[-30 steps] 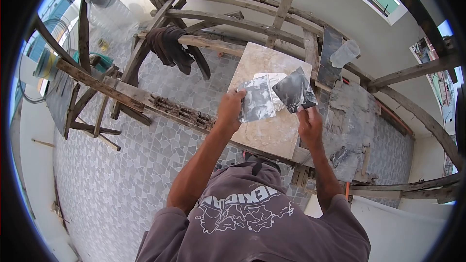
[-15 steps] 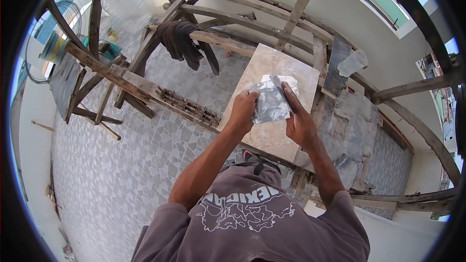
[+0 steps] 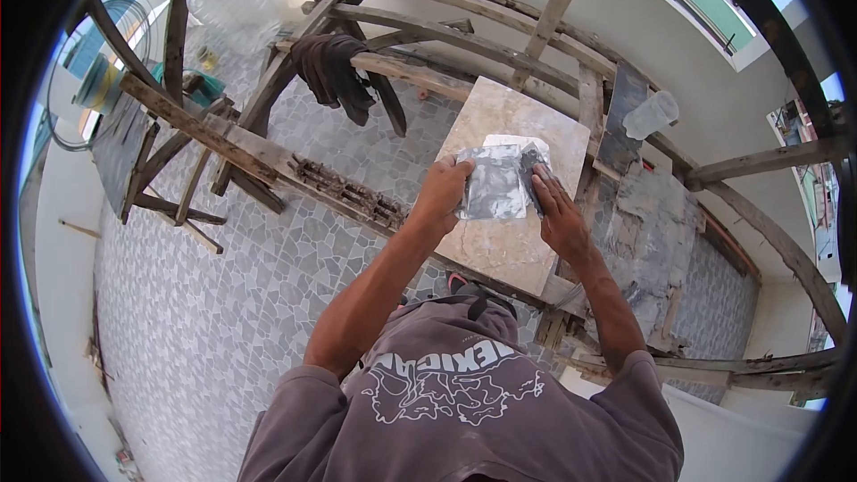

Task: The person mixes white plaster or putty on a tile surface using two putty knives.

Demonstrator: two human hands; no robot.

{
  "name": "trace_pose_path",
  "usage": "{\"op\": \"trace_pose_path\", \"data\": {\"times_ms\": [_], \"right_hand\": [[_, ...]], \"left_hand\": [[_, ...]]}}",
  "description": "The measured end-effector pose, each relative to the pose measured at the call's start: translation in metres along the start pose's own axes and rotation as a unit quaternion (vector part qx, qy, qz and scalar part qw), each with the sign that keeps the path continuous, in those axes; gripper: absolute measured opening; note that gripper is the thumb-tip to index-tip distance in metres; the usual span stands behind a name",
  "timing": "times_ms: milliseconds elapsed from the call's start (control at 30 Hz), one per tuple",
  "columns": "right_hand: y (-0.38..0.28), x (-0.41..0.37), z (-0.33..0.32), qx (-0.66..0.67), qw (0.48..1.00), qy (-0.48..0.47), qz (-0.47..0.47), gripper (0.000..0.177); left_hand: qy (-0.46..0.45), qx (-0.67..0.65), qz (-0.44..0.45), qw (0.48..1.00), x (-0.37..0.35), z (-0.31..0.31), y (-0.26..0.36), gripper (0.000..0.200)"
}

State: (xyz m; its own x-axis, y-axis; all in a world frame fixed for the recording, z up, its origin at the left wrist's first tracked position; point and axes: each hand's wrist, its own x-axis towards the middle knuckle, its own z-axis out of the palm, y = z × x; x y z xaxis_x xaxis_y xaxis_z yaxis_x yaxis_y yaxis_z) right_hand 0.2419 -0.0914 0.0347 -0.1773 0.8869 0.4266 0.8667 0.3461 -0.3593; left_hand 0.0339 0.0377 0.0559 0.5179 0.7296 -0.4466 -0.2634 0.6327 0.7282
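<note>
My left hand (image 3: 442,192) is closed on the left edge of a flat grey plate (image 3: 494,186) smeared with white, thumb on top. My right hand (image 3: 562,214) grips a small dark grey flat piece (image 3: 532,159) at the plate's right edge, fingers laid along it; its exact kind I cannot tell. Behind the plate, partly hidden, shows a white patch or sheet (image 3: 504,139). All of this is over a beige marbled slab (image 3: 500,109), which rests on the wooden scaffold in front of me.
Wooden scaffold beams (image 3: 428,31) surround the slab. A dark cloth (image 3: 332,76) hangs over one beam. To the right are a clear plastic container (image 3: 650,116) and a dark board (image 3: 622,116). A large clear bottle (image 3: 234,4) hangs at upper left. Stone-patterned floor (image 3: 223,303) lies below.
My right hand has shifted slightly right and down, taking the dark piece from over the plate to its right edge. More of the plate's smeared face shows. My left hand keeps its hold.
</note>
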Motion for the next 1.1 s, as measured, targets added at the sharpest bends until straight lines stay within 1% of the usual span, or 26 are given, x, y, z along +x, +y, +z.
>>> {"op": "trace_pose_path", "data": {"times_ms": [33,100,133,167,233,300,333,367,400,433,533,633,733,867,933,1033,1100], "right_hand": [[0.008,-0.007,0.001,-0.007,1.000,-0.001,0.011,0.071],[0.014,-0.014,-0.004,-0.042,0.999,0.014,0.023,0.071],[0.013,-0.021,-0.004,-0.003,0.995,0.003,0.095,0.068],[0.010,-0.030,-0.002,0.037,0.985,-0.007,0.168,0.065],[0.011,-0.036,-0.001,0.078,0.958,-0.026,0.275,0.056],[0.010,-0.036,-0.004,0.079,0.933,-0.042,0.349,0.046],[0.008,-0.035,-0.004,0.221,0.897,0.003,0.384,0.042],[0.005,-0.034,-0.003,0.357,0.838,0.049,0.410,0.038],[0.003,-0.034,-0.004,0.484,0.759,0.095,0.424,0.035],[0.003,-0.033,-0.009,0.567,0.705,0.100,0.414,0.033],[-0.020,-0.012,-0.027,0.658,0.639,0.120,0.380,0.034],[-0.022,-0.003,-0.032,0.698,0.611,0.120,0.354,0.036],[-0.021,0.004,-0.031,0.740,0.556,0.141,0.351,0.041],[-0.015,-0.001,-0.024,0.740,0.563,0.147,0.337,0.046],[-0.018,0.004,-0.022,0.741,0.567,0.153,0.325,0.047],[-0.022,0.008,-0.023,0.693,0.620,0.147,0.338,0.045],[-0.034,0.016,-0.028,0.647,0.663,0.146,0.349,0.039]], "left_hand": [[0.009,0.010,-0.004,1.000,0.000,-0.001,0.003,0.025],[0.009,-0.013,0.014,1.000,-0.001,-0.001,0.014,0.023],[0.008,-0.026,0.023,0.999,-0.002,-0.002,0.017,0.022],[0.008,0.004,0.035,0.999,-0.001,-0.005,0.020,0.021],[0.017,0.018,0.051,0.998,0.001,-0.009,0.019,0.021],[0.020,0.022,0.059,0.998,0.005,-0.015,0.017,0.022],[0.019,0.019,0.059,0.998,0.006,-0.019,0.014,0.022],[0.017,0.015,0.058,0.998,0.006,-0.021,0.012,0.022],[0.015,0.012,0.055,0.998,0.006,-0.022,0.011,0.023],[0.013,0.007,0.052,0.999,0.005,-0.024,0.009,0.023],[0.014,0.005,0.043,0.999,0.003,-0.028,0.007,0.023],[0.021,0.007,0.033,0.999,0.004,-0.037,0.005,0.023],[0.031,0.006,0.032,0.999,-0.002,-0.039,0.012,0.022],[0.020,-0.016,0.045,0.999,-0.003,-0.050,0.012,0.021],[0.017,-0.005,0.055,0.998,-0.004,-0.052,0.013,0.021],[0.021,0.001,0.066,0.998,-0.009,-0.048,0.016,0.021],[0.025,0.007,0.076,0.997,-0.012,-0.043,0.019,0.020]]}}
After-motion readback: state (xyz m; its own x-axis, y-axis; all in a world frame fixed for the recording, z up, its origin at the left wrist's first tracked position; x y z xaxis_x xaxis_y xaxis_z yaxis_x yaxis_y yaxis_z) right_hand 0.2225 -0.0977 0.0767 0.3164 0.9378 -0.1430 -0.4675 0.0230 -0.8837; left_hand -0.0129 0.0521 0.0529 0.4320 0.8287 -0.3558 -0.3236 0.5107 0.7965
